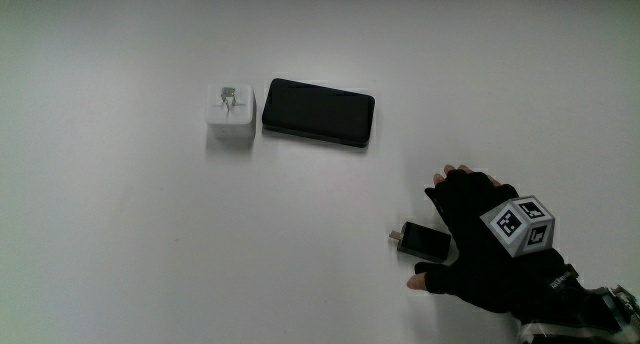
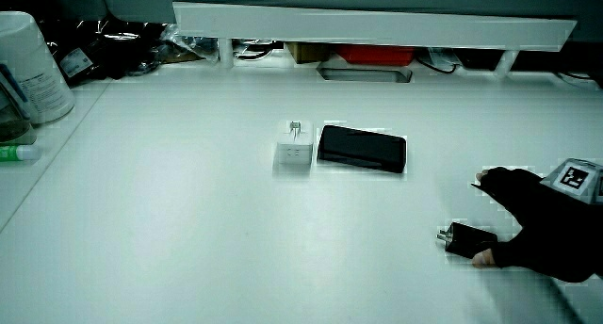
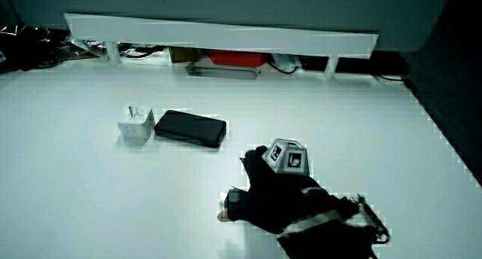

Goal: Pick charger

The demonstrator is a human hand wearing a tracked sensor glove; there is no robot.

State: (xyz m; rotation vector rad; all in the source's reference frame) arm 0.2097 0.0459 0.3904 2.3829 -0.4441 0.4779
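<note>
Evidently I had the hand (image 1: 490, 249) low on the table (image 1: 120, 234), nearer to me than the other things, with its fingers draped over a small black block (image 1: 422, 243) that had a short plug end poking out toward the open tabletop. The thumb (image 1: 432, 279) sat on the block's nearer edge and the fingers curved over the top of it, so I judged the hand was closing on the block rather than merely resting there, though I could not tell whether it bore any weight yet; the block lay flat on the surface. The patterned cube (image 1: 520, 225) on the back of the hand faced upward, which suited a palm-down grasp from above. Well apart from the hand, farther from me, a white charger (image 1: 230, 114) stood with its prongs up, just beside a black phone (image 1: 318, 112) lying flat; the two looked to be nearly touching. In both side views the same pairing showed, the white charger (image 2: 293, 146) next to the black phone (image 2: 362, 148), untouched. Whether the task meant the black block or the white cube I could only guess; the hand was on the black one. In a side view the low partition (image 3: 226, 35) closed off the table.
</note>
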